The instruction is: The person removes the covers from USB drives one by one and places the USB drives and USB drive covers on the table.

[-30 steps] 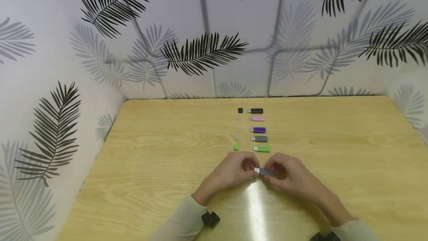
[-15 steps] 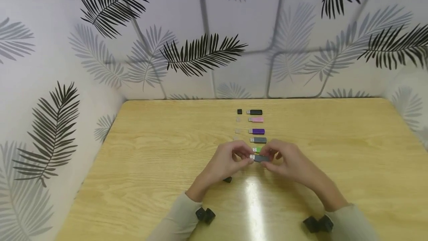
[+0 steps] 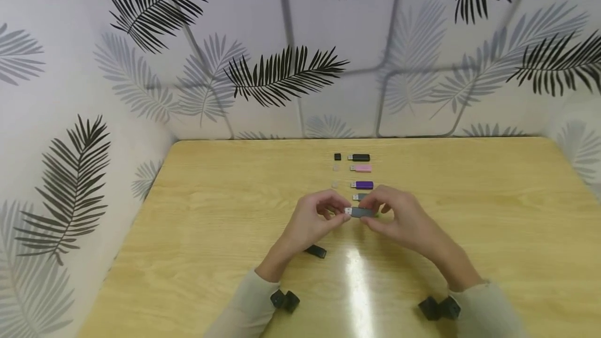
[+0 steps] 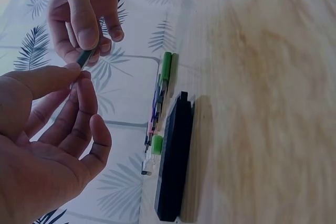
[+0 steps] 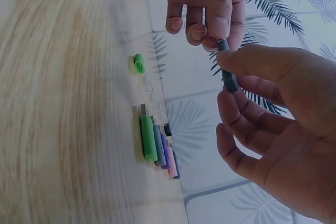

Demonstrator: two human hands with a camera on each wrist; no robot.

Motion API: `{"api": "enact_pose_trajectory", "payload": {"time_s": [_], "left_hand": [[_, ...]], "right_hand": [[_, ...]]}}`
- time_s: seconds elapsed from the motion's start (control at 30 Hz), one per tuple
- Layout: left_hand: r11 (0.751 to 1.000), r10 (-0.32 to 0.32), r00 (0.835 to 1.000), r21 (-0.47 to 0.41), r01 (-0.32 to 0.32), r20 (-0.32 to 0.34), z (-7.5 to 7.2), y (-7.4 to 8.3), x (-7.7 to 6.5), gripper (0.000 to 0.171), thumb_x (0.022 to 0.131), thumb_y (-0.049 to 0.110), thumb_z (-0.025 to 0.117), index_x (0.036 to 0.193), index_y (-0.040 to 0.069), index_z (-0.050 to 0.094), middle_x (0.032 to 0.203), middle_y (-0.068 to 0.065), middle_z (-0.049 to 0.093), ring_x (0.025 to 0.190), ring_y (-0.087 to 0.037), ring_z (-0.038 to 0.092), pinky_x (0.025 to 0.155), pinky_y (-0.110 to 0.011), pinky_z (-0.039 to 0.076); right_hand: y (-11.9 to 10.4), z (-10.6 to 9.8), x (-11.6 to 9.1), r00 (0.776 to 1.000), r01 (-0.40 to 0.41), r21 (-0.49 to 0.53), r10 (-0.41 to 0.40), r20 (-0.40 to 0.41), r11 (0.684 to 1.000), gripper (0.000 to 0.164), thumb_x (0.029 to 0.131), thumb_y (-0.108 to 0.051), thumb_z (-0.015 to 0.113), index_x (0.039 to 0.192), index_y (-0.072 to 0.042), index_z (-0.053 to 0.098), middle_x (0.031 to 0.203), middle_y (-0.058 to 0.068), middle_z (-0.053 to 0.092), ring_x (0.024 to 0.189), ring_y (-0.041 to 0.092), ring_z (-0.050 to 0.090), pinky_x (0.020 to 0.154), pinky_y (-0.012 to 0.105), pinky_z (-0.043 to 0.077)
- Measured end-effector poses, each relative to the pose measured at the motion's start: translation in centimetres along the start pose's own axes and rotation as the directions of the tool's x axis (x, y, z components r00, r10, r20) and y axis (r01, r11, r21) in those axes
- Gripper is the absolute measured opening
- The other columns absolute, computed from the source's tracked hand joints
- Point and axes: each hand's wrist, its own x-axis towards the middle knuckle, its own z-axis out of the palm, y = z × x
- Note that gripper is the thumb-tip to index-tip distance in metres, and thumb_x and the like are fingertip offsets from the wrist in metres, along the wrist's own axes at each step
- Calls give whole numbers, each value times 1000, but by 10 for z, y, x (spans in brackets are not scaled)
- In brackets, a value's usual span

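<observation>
Both hands hold a grey USB flash drive (image 3: 360, 212) level above the table, its metal plug pointing left. The left hand (image 3: 310, 223) pinches the plug end between thumb and fingertips, its other fingers loosely bent. At the opposite end, the right hand (image 3: 404, 223) grips the grey body with thumb and index finger. In the right wrist view the drive (image 5: 229, 80) appears as a dark stick between the two pairs of fingertips. Below the hands lies a green USB flash drive (image 5: 148, 137), hidden in the head view. A second grey drive (image 3: 359, 197) is partly covered by the right hand.
Farther back lie purple (image 3: 362, 185), pink (image 3: 361, 168) and black (image 3: 359, 157) drives in a column. Left of them are a black cap (image 3: 337, 156), small clear caps and a green cap (image 5: 139, 63). A black oblong piece (image 3: 316, 251) lies beside the left wrist.
Both hands have moved away from the body and slightly left with the grey USB flash drive, now covering the green one. The black piece near the left wrist has come into view.
</observation>
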Motion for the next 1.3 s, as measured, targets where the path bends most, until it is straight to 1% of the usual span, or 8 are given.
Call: {"api": "enact_pose_trajectory", "payload": {"time_s": [0.2,0.3,0.5,0.57,0.67,1.0,1.17,1.3], "left_hand": [[1000,7,1000,4,-7,7,-1,1,-1,12,92,9,78,104,7,76,96,-4,74,85,-14,67,72,-32,57],[1000,13,1000,-24,-13,8,-4,0,0,13,93,10,78,104,6,76,97,-6,74,85,-15,68,73,-33,57],[997,1,997,-79,-7,-73,-21,-3,0,13,91,5,78,104,3,75,97,-9,74,87,-18,68,73,-29,56],[998,-3,996,-69,-3,-87,-26,-4,1,13,91,4,78,104,4,75,97,-8,74,87,-18,68,73,-28,55],[999,-18,997,-51,14,-75,-28,-5,1,13,91,7,79,104,5,76,99,-6,74,86,-17,67,72,-29,55],[993,-94,992,65,99,-80,-22,-8,3,13,88,10,82,100,9,79,95,0,76,83,-12,65,72,-31,55],[990,-106,991,86,113,-77,-21,-12,4,14,88,8,82,101,8,80,96,-2,76,83,-13,66,73,-34,57],[988,-119,991,93,125,-65,-21,-15,3,15,88,5,81,103,7,79,97,-3,76,82,-12,66,72,-31,57]], "right_hand": [[2,-1,-2,998,59,-15,-59,-21,998,25,82,2,84,98,-14,72,94,-10,68,82,7,63,72,39,58],[3,-5,-4,997,69,-34,-69,-18,997,26,81,2,84,99,-14,73,95,-9,68,82,7,63,73,38,58],[7,-18,-10,997,35,-84,-40,-59,996,29,77,5,86,96,-12,73,93,-9,69,80,8,63,71,36,58],[7,-20,-11,998,26,-84,-31,-58,996,27,78,4,85,96,-13,74,94,-9,70,81,8,63,70,36,58],[9,-20,-10,999,15,-76,-18,-44,997,25,80,2,85,97,-13,74,95,-9,70,81,7,64,71,38,58],[15,-16,-12,999,-49,-69,48,-14,996,21,83,0,84,98,-11,74,95,-8,70,82,12,65,72,41,58],[18,-14,-12,998,-58,-70,57,-11,996,21,83,-1,84,99,-11,75,95,-8,70,82,10,64,72,40,58],[21,-13,-12,998,-69,-68,69,-4,995,21,83,-1,84,99,-11,75,95,-7,70,82,9,64,72,41,59]]}}
